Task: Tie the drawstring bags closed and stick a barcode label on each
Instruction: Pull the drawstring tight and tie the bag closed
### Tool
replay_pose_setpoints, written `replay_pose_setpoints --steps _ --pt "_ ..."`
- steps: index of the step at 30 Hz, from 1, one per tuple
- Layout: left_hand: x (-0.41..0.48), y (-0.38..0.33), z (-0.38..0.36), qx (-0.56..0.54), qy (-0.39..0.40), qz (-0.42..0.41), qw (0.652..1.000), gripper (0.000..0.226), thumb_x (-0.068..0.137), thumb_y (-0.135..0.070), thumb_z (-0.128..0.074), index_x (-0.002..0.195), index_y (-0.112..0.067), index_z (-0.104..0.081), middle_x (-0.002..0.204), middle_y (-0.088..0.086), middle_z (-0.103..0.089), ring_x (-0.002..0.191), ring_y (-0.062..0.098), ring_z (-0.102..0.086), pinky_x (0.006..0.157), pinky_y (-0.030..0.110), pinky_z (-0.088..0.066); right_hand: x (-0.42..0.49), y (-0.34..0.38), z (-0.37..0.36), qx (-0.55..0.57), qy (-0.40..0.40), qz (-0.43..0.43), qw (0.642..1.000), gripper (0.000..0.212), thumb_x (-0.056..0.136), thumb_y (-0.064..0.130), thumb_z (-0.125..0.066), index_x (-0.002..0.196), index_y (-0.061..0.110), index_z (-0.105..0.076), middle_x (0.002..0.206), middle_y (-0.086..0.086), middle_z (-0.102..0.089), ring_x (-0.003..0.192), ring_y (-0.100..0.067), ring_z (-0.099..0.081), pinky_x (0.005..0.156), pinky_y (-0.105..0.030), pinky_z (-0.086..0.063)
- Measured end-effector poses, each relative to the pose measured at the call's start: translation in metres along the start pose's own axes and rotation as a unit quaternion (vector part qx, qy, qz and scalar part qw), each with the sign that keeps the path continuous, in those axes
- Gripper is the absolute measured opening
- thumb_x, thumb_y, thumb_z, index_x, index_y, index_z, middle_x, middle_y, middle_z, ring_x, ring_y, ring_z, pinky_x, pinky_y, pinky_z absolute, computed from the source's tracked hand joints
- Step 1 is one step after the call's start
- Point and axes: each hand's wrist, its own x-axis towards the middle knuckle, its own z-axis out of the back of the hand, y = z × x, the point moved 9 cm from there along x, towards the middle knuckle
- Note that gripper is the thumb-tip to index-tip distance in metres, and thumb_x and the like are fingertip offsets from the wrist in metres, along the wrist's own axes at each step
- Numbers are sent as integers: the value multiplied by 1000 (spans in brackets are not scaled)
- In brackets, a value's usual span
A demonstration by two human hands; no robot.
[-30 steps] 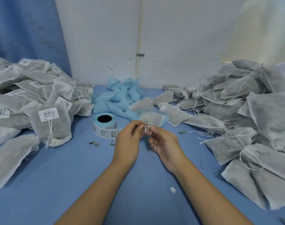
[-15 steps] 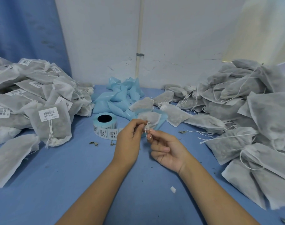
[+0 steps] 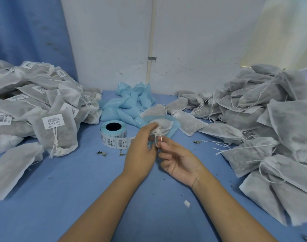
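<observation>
A small grey drawstring bag (image 3: 162,126) is held just above the blue table, its gathered neck pinched by my left hand (image 3: 142,151). My right hand (image 3: 179,159), palm up, has its fingertips on a white loop of the bag's drawstring (image 3: 158,140) that hangs below the neck. A roll of barcode labels (image 3: 114,135) on blue backing stands on the table just left of my left hand. Labelled, tied bags (image 3: 56,131) are piled at the left. Unlabelled bags (image 3: 254,151) with loose strings are heaped at the right.
Crumpled blue backing strips (image 3: 131,103) lie behind the roll, against the white wall. Dried leaf crumbs (image 3: 102,153) and a white paper scrap (image 3: 186,203) dot the blue table (image 3: 79,180). A flat bag (image 3: 11,170) lies at the near left.
The bag has lifted slightly. My right hand has turned palm up and dropped a little, drawing out a loop of string below the neck. My left hand stays pinching the neck.
</observation>
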Motion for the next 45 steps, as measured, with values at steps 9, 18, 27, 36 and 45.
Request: replay_pose_setpoints --steps 9,18,27,36,45 --pt "5 -36 23 203 -107 -147 962 31 75 5 -66 104 -5 -69 109 7 -68 101 27 -59 84 37 -46 -4 -1 -21 -49 86 10 995 25 58 8 -86 76 18 -73 73 8 -59 48 0 -41 42 -10 -35" --pt "14 -34 50 -87 -180 -62 978 39 96 -2 -41 103 -41 -45 103 -20 -57 96 5 -57 84 12 -41 -5 35 9 -154 -184 157 958 5 83 7 -68 84 12 -68 69 4 -65 47 -5 -47 45 -15 -37" --pt "18 -49 62 -111 -219 -72 967 42 89 5 -38 109 -27 -55 104 -11 -60 90 12 -56 83 23 -46 -11 49 8 -208 -262 225 915 4 78 19 -76 79 18 -73 93 9 -69 86 2 -61 83 -18 -47" --pt "26 -34 65 -130 -202 -16 971 49 89 8 -39 110 -29 -62 117 -8 -61 111 3 -55 100 32 -44 -13 50 8 -131 -252 239 928 10 81 10 -73 89 5 -72 87 -2 -71 81 -8 -65 86 -25 -54" --pt "29 -27 32 -161 -62 4 985 60 80 -13 -52 133 -39 -39 132 -16 -42 126 17 -45 107 44 -38 -13 49 17 -70 -278 240 928 5 82 3 -70 86 4 -70 86 -8 -70 81 -14 -64 78 -20 -54"
